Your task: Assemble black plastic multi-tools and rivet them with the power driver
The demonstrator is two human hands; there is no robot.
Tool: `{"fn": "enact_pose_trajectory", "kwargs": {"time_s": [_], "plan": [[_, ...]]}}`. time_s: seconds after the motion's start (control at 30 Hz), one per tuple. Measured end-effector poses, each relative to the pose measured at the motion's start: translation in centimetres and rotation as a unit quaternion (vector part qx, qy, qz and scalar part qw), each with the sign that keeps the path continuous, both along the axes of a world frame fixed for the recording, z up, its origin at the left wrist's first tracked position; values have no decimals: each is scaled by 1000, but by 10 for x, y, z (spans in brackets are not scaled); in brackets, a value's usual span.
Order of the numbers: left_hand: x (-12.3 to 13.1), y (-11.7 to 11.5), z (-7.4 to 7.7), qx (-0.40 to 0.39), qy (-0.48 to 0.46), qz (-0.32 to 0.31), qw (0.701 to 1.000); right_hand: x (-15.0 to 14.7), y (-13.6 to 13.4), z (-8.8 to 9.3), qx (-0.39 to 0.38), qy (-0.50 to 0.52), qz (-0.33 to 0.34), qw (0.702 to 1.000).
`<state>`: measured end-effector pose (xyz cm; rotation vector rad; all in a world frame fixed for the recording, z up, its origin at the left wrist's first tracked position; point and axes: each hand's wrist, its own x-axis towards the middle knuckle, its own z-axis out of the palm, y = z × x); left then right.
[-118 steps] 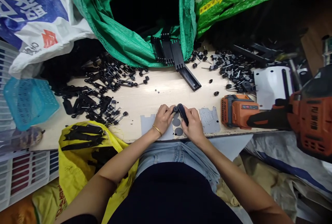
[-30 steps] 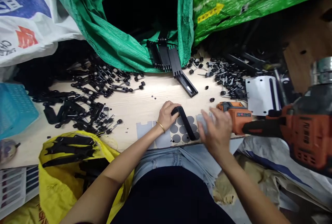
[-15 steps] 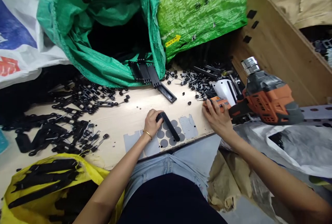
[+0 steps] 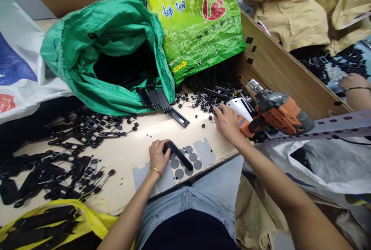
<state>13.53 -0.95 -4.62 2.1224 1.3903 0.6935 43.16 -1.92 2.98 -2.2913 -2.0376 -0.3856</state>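
Note:
My left hand (image 4: 158,157), with a bracelet at its wrist, is closed on one end of a long black plastic bar (image 4: 181,156). The bar lies slantwise over a patch of grey discs (image 4: 198,164) at the bench's front edge. To the right, my right hand (image 4: 227,123) reaches to a pile of small black knobs with metal pins (image 4: 207,103). Its fingers look apart, and I see nothing held in them. Just beside it, an orange and black cordless drill (image 4: 278,111) lies with its orange base near that wrist.
A green woven sack (image 4: 72,76) gapes at the back, with black slotted strips (image 4: 158,99) at its mouth. Black parts (image 4: 78,161) heap at left, above a yellow bag (image 4: 98,219). A wooden board (image 4: 278,64) borders the right; another person's hand (image 4: 352,82) is beyond it.
My right hand has left the drill's orange base and moved to the knob pile. My left hand still holds the bar. The view has shifted, showing more of the far side.

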Motion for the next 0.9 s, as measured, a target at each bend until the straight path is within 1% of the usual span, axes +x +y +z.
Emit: {"fn": "enact_pose_trajectory", "kwargs": {"time_s": [0.07,0.13,0.17,0.23,0.27,0.33,0.4,0.47,0.5,0.53,0.6,0.63,0.67,0.7,0.73,0.77,0.8,0.83,0.87,0.9], "plan": [[-4,-1,-1,7,1,-11,1000,6,41,-2,20,16,-63,998],[-5,-1,-2,14,3,-18,1000,17,78,-5,8,29,-115,993],[-5,-1,-2,14,4,-18,1000,23,93,-6,2,34,-130,991],[-4,-1,-1,12,3,-14,1000,30,110,-3,0,38,-135,990],[-3,-1,-1,12,3,-11,1000,31,111,0,7,35,-129,991],[-2,-1,0,12,6,1,1000,29,99,12,17,36,-108,993],[-2,-1,1,13,15,26,999,22,71,26,-8,57,-60,997],[0,-1,3,11,33,56,998,12,37,38,-86,104,35,990],[1,-1,4,9,46,68,997,6,21,41,-129,129,95,979],[3,-1,5,7,59,76,995,-2,7,41,-173,148,157,961],[6,-2,6,0,79,88,993,-19,-13,33,-242,159,253,923],[7,-3,7,-5,85,95,992,-29,-19,27,-262,157,287,908],[7,-5,8,-11,87,104,991,-37,-23,19,-268,152,310,900],[5,-7,8,-18,87,115,989,-44,-25,12,-257,147,322,899],[1,-9,10,-24,85,127,988,-50,-28,7,-234,143,326,905],[-3,-13,11,-30,82,138,987,-53,-32,2,-202,143,316,916],[-9,-16,14,-31,79,146,986,-55,-37,-1,-162,147,287,933],[-16,-19,17,-26,77,146,986,-56,-43,-2,-124,155,240,950],[-21,-21,21,-13,76,132,988,-57,-51,-3,-97,171,179,964],[-26,-22,25,6,79,99,992,-60,-59,-3,-88,193,111,971]]}}
